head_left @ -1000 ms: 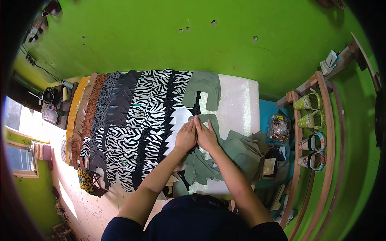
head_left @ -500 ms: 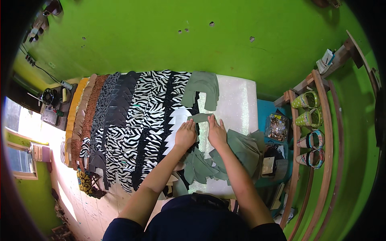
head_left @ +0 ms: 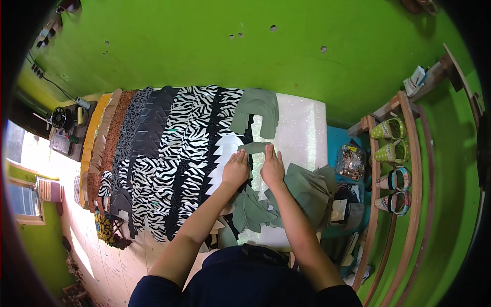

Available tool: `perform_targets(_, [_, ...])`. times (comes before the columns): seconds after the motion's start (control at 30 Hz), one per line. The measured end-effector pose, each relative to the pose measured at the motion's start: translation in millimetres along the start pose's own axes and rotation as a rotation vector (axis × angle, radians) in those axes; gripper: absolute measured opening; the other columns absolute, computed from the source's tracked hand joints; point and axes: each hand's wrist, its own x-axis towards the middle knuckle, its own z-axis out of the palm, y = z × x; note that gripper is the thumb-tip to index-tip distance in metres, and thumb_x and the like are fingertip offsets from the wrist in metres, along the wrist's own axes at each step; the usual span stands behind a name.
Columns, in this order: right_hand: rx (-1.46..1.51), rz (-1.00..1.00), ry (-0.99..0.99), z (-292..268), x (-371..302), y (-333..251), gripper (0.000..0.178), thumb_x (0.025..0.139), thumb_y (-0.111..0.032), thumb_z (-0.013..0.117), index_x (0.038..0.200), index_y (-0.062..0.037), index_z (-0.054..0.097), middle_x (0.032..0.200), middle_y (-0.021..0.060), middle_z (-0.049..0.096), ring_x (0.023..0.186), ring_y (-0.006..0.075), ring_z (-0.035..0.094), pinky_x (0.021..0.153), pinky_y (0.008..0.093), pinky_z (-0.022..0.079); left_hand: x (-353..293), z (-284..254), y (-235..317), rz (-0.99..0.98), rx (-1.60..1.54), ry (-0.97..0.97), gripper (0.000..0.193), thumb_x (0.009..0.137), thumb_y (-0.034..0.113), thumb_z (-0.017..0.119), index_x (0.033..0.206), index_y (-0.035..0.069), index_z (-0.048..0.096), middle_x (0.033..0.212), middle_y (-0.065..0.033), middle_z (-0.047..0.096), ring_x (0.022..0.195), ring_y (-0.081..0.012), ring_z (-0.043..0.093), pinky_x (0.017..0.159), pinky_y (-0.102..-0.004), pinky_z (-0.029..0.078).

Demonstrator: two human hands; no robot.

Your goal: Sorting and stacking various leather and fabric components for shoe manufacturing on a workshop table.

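The dull green cut piece (head_left: 257, 148) lies on the table's glittery white cover (head_left: 302, 123), just nearer than a fanned row of matching green pieces (head_left: 254, 108) and right of some white pieces (head_left: 217, 166). The left hand (head_left: 236, 170) rests at its left end, the right hand (head_left: 272, 166) at its right end. Both hands have straight, unclenched fingers laid flat, with no visible pinch — though I cannot tell what the thumbs do underneath.

The piece looks thin, probably leather or a similar sheet: light, bendable, not fragile, perhaps inclined to slide on the smooth cover. Its narrow ends seem good places to hold, with flat fingers spreading the pressure so that it does not crease. Loose green pieces (head_left: 304, 192) lie overlapped to the right, and a smaller green heap (head_left: 250, 211) lies nearer.

At the far right, a clear plastic box (head_left: 352, 177) holds many small, shiny bits, too small to make out. Nearer, a teal bin (head_left: 367, 202) holds dark scraps, a tan flat piece (head_left: 338, 211) and something grey and ribbed (head_left: 355, 217).
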Motion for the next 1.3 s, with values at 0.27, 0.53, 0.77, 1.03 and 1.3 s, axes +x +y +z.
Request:
perform_targets(0.27, [0.217, 0.049, 0.152, -20.5, 22.5, 16.0, 0.044, 0.076, -0.010, 0.054, 0.118, -0.0044, 0.045, 0.112, 0.0163, 0.052, 0.104, 0.0312, 0.047, 0.088, 0.0427, 0.038, 0.3, 1.0, -2.2, 0.019, 0.045, -0.072, 0.037, 0.077, 0.012, 0.048, 0.109, -0.004, 0.054, 0.120, -0.0182, 0.051, 0.109, -0.0258, 0.053, 0.096, -0.0344, 0.038])
perform_targets(0.53, [0.122, 0.169, 0.063, -13.3, 22.3, 2.4, 0.037, 0.075, -0.025, 0.062, 0.108, -0.0090, 0.053, 0.095, 0.0100, 0.056, 0.095, 0.0279, 0.052, 0.080, 0.0441, 0.038, 2.0, -7.6, -5.8, 0.005, -0.002, -0.119, 0.036, 0.078, 0.013, 0.048, 0.110, -0.003, 0.054, 0.122, -0.0170, 0.050, 0.111, -0.0245, 0.051, 0.096, -0.0347, 0.038])
perform_targets(0.77, [0.729, 0.003, -0.103, -39.5, 32.8, 7.4, 0.017, 0.072, -0.010, 0.064, 0.088, -0.0052, 0.063, 0.085, 0.0076, 0.062, 0.078, 0.0201, 0.059, 0.072, 0.0306, 0.044, 29.8, -53.0, -17.0, -0.073, -0.460, 0.197, 0.048, 0.064, 0.015, 0.069, 0.107, 0.004, 0.050, 0.103, -0.0135, 0.054, 0.092, -0.0318, 0.053, 0.079, -0.0392, 0.042])
perform_targets(1.03, [1.232, 0.181, -0.283, -69.2, 63.0, 18.0, 0.017, 0.077, -0.008, 0.064, 0.092, -0.0011, 0.062, 0.084, 0.0002, 0.060, 0.076, 0.0070, 0.052, 0.069, 0.0197, 0.041, 62.3, -61.0, -43.4, -0.430, -1.177, -0.346, 0.026, 0.083, 0.022, 0.060, 0.096, -0.001, 0.061, 0.086, -0.0037, 0.063, 0.078, -0.0108, 0.056, 0.074, -0.0236, 0.044])
perform_targets(1.3, [1.289, 0.389, -0.325, -40.2, 97.5, 29.0, 0.022, 0.077, -0.011, 0.065, 0.094, 0.0016, 0.060, 0.083, 0.0025, 0.060, 0.072, 0.0076, 0.052, 0.065, 0.0208, 0.041, 87.5, -27.7, -59.7, -0.652, -1.319, -0.260, 0.026, 0.086, 0.026, 0.057, 0.088, 0.001, 0.062, 0.077, -0.0010, 0.062, 0.068, -0.0096, 0.056, 0.066, -0.0243, 0.045])
